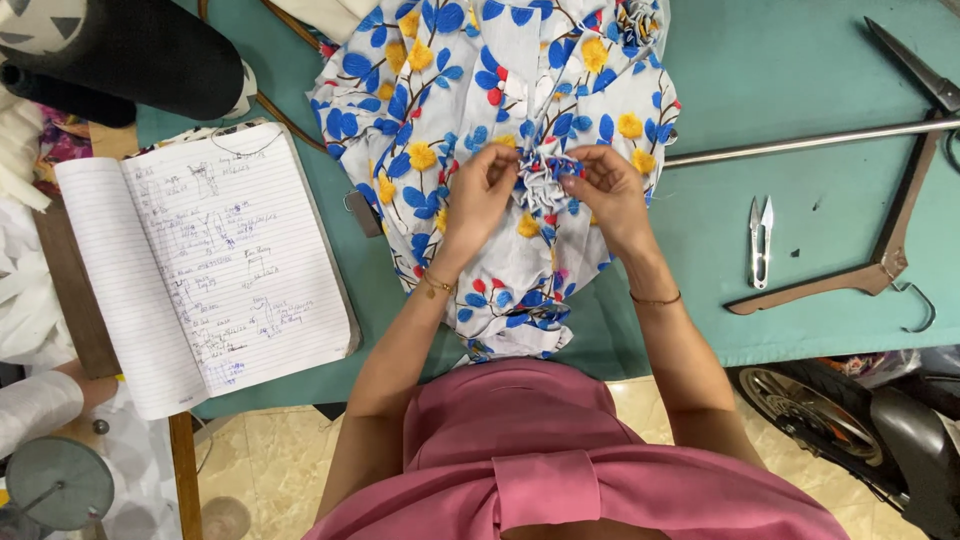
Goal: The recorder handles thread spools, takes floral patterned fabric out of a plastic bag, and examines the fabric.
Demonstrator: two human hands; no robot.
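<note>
Pink-clad lap aside, my left hand [483,190] and right hand [606,188] pinch the light, limp blue-and-yellow floral cotton garment [470,110] at its gathered ruffle [543,180], the surest hold.

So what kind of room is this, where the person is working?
Probably a sewing or tailoring workshop. Both hands, left hand and right hand, pinch a ruffle on a flowered garment spread on a green cutting table, with thread snips and a notebook of handwritten notes nearby.
</note>
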